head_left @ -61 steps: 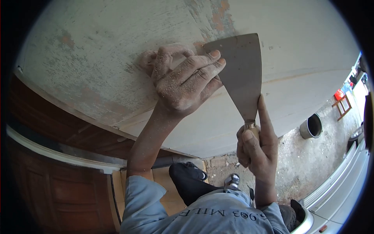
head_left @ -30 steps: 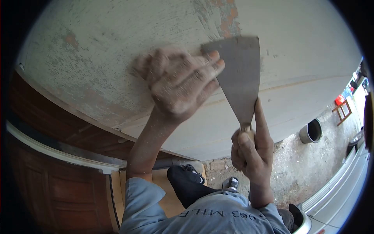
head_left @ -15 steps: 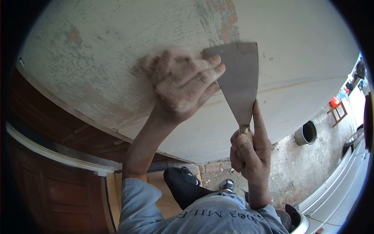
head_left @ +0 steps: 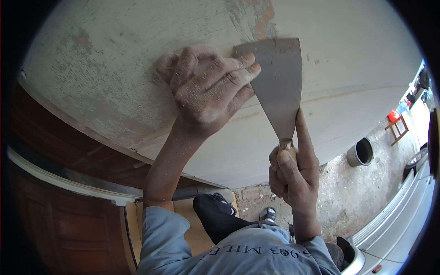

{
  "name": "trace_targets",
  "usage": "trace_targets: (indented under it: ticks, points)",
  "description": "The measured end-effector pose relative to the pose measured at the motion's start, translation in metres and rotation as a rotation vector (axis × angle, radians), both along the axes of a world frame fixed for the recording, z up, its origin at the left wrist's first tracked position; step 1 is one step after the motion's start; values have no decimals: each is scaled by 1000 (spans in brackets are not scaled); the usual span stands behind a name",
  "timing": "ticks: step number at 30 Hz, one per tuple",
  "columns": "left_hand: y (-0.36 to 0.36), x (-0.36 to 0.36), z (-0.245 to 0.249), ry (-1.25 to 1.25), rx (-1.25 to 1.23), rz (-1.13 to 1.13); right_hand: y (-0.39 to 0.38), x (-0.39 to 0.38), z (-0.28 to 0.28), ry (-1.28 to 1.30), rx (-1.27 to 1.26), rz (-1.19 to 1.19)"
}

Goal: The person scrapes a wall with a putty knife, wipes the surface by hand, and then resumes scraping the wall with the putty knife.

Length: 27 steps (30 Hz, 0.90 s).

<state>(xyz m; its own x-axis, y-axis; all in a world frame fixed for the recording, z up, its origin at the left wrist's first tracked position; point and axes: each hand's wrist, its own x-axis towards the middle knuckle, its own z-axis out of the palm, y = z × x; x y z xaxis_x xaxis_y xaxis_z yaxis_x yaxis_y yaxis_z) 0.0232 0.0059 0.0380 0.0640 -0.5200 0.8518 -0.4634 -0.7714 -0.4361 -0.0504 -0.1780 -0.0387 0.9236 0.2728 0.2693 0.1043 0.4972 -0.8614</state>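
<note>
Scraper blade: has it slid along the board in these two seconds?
No, not noticeably: the scraper blade stays just below the orange patch on the board.

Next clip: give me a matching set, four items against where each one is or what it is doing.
Column one:
1 left hand
2 right hand
3 scraper
4 bucket

Column two:
A standing on the gravel ground
B closed round the scraper's lower end
C pressed flat on the scraper
D top edge against the painted panel

Pairs: 1-C, 2-B, 3-D, 4-A
</note>
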Motion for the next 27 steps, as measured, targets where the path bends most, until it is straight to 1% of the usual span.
trace_targets:
  ticks: [1, 4, 7, 9, 12, 15, 16, 18, 19, 21, 24, 27]
  points:
    - [-1, -1, -3, 4, 0, -4, 2, 0, 1, 4, 26, 0]
    - [-2, -1, -7, 2, 6, -8, 2, -4, -9, -18, -8, -69]
    - [-1, -2, -7, 30, 10, -10, 4, 0, -5, -31, 12, -44]
    - [0, 3, -5, 31, -16, -38, 0, -3, -5, 11, 0, -30]
    - [-3, -4, -10, 95, 8, -23, 0, -1, -8, 5, 0, -47]
    - [-4, -1, -1, 36, 30, -15, -2, 1, -8, 3, 40, -15]
    - [-5, -1, -5, 57, 4, -27, -3, 1, -6, 8, 60, 4]
    - [-5, 1, -12, 87, -44, -58, -5, -6, -3, 39, 12, -20]
    - [-5, 0, -8, 69, -15, -48, -6, -7, -1, 47, -15, -29]
    - [-5, -2, 0, 37, 38, -24, -4, -2, 2, 29, 10, -24]
    - [-5, 1, -5, -1, 16, -19, -6, -6, 0, 61, -9, -15]
    - [-5, -2, -9, 76, -17, -30, -7, -3, 0, 38, -32, -13]
